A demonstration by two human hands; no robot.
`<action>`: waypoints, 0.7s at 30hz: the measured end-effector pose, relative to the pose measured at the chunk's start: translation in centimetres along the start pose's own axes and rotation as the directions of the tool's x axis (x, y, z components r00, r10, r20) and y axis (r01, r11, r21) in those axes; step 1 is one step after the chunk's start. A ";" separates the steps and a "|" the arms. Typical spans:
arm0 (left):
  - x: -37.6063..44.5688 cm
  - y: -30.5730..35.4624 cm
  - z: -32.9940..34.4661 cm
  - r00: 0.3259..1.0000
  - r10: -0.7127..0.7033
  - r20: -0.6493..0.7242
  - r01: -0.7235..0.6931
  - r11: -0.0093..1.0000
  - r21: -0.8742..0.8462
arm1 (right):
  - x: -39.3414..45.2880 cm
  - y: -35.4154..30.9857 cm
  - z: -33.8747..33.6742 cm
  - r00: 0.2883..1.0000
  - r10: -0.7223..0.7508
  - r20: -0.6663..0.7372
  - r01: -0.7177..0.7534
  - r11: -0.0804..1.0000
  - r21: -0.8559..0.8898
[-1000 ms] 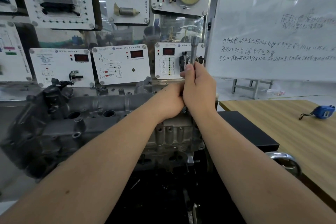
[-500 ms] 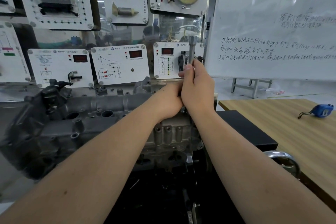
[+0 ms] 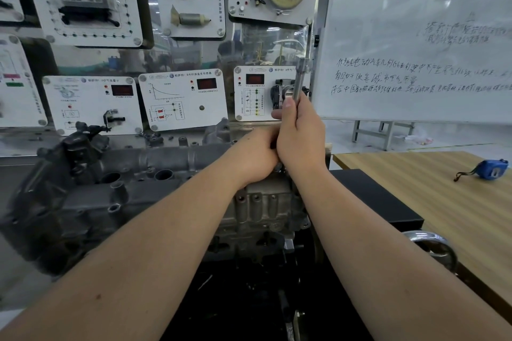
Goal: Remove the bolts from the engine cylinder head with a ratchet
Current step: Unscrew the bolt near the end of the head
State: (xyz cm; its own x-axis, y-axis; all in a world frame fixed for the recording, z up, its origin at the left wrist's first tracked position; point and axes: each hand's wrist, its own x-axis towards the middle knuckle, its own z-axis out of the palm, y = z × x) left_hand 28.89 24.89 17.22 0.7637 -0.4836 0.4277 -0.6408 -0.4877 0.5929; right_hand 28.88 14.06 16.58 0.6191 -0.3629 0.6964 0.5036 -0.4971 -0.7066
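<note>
A dark grey engine cylinder head (image 3: 116,194) lies across the stand in front of me. My right hand (image 3: 300,135) grips the shiny metal ratchet (image 3: 300,77), whose handle stands upright above my fist. My left hand (image 3: 255,156) is curled against the right hand at the head's right end; whatever it holds is hidden. The ratchet's lower end and the bolt under it are covered by both hands.
White training panels (image 3: 182,97) with red displays line the wall behind the engine. A whiteboard (image 3: 415,36) stands at the right. A wooden table (image 3: 443,202) carries a blue tape measure (image 3: 491,169). A black box (image 3: 382,202) and a chrome handwheel (image 3: 435,246) sit beside the stand.
Both hands and the ratchet keep the same pose; the ratchet handle stays upright. Only the view shifts slightly.
</note>
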 end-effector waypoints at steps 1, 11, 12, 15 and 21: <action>0.0 0.0 0.0 1.000 -0.003 -0.006 0.003 1.000 -0.008 | -0.1 -0.1 0.0 1.000 0.000 0.012 0.000 1.000 0.009; 0.2 -0.2 0.0 1.000 -0.020 -0.018 0.020 1.000 0.020 | -0.1 0.0 0.0 1.000 -0.014 0.011 0.014 0.999 -0.040; 0.1 -0.2 0.0 1.000 -0.020 -0.018 0.020 1.000 0.008 | -0.1 0.0 0.0 1.000 0.004 0.009 -0.004 1.000 -0.019; 0.2 -0.3 0.1 0.999 -0.030 -0.030 0.030 0.999 0.017 | -0.1 0.0 0.0 0.999 -0.034 0.029 0.034 0.999 -0.014; 0.4 -0.3 0.2 0.999 0.003 -0.039 0.000 0.997 0.071 | -0.1 0.2 0.0 0.998 -0.064 0.017 0.065 0.997 -0.043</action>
State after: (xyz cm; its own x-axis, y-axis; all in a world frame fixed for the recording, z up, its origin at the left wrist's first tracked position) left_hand 29.31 24.72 17.10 0.7643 -0.4563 0.4557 -0.6449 -0.5381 0.5428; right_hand 28.92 14.01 16.34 0.5954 -0.3171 0.7382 0.5164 -0.5528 -0.6540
